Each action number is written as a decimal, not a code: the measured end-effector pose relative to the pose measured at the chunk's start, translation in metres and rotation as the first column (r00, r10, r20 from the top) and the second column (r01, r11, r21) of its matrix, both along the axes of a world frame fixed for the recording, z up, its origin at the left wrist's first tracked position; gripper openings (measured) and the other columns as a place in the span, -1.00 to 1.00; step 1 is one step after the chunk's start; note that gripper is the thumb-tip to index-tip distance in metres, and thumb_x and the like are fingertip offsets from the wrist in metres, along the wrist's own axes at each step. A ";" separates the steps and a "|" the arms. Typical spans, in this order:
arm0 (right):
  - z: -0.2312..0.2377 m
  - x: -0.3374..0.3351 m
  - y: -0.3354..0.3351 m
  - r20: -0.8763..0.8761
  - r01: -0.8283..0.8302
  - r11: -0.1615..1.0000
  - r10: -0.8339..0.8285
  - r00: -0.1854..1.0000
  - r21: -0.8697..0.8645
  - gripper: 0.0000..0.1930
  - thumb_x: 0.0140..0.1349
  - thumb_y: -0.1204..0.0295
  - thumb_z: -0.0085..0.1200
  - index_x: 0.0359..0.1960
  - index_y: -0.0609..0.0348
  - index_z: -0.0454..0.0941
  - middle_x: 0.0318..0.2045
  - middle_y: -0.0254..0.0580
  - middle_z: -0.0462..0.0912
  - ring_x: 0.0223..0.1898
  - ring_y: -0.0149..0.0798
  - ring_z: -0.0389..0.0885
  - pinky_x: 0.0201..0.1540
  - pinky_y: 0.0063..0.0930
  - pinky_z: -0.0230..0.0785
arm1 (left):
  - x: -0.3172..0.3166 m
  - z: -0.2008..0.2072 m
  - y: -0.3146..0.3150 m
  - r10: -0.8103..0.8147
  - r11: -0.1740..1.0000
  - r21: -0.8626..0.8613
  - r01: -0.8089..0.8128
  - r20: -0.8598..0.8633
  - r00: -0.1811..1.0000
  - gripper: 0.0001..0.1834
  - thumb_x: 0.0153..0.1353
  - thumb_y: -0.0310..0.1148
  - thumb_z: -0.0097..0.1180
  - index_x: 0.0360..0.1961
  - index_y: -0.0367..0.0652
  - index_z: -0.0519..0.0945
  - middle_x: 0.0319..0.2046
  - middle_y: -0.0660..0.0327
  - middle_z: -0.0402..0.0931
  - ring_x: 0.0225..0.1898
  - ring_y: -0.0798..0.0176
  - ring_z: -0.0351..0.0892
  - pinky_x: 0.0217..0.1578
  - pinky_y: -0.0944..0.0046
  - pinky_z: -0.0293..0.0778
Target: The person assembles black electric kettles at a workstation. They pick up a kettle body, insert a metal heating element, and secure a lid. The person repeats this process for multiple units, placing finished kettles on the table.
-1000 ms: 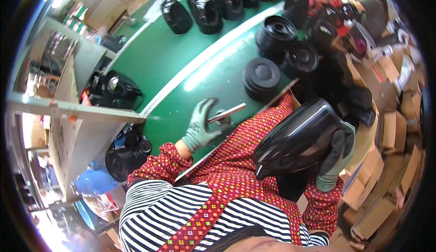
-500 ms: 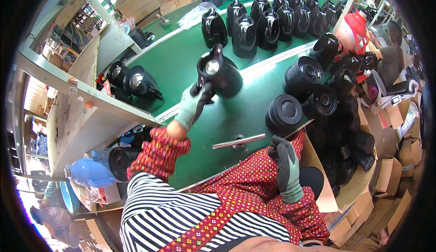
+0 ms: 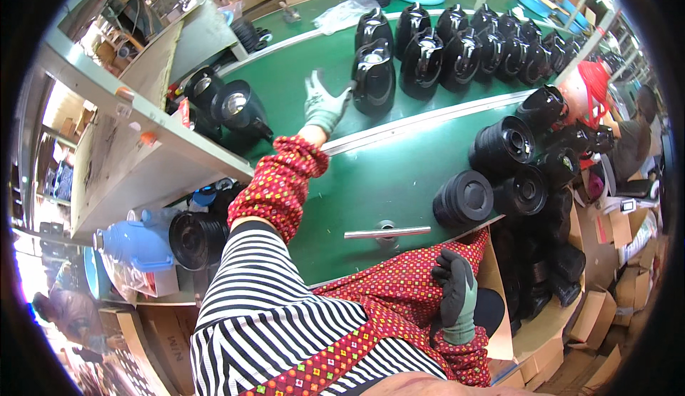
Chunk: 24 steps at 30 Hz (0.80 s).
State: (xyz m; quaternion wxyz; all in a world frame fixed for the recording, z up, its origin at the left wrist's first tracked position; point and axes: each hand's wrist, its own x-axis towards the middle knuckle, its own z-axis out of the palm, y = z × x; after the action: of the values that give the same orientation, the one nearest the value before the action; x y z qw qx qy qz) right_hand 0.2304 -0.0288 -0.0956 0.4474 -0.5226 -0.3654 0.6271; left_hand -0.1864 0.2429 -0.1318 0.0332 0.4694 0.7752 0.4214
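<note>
1. Carried forward since half a second ago, the black jug (image 3: 374, 85) stands on the counter (image 3: 332, 203), leftmost of the front jugs (image 3: 421, 66).
2. My left fingers (image 3: 314, 89) are spread, released, just beside it; whether they touch it, I can't tell.
3. My right fingers (image 3: 449, 264) hover, relaxed and empty, over my red apron (image 3: 399, 282).

Left arm (image 3: 277, 189) stretched forward, right arm (image 3: 460, 362) bent close to the body.
The left hand (image 3: 325, 109), in a grey-green glove, has its fingers spread and its thumb pointing to the right; a little of the left wrist (image 3: 312, 135) is bare below the glove. The right hand (image 3: 457, 292), also gloved, is near the lap, its dark-coated fingers (image 3: 449, 267) loosely curled and directed forward.
</note>
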 end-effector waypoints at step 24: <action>0.060 -0.049 0.053 0.069 -0.351 0.890 0.347 0.935 0.290 -0.17 0.41 0.07 0.32 0.53 0.24 0.21 0.21 0.04 0.49 -0.01 -0.22 0.70 -0.02 -0.37 0.63 | 0.113 0.124 -0.234 -0.655 0.698 0.108 0.708 -0.302 0.693 -0.59 0.02 -0.68 0.37 -0.06 -0.19 0.71 0.28 -0.24 0.56 0.06 -0.23 0.76 -0.03 0.04 0.69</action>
State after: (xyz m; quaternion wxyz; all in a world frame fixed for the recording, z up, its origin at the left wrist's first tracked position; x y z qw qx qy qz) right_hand 0.1817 0.0238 -0.0355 0.3983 -0.3799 -0.5471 0.6307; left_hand -0.0732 0.0089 -0.0078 0.0428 0.7724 0.4914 0.4000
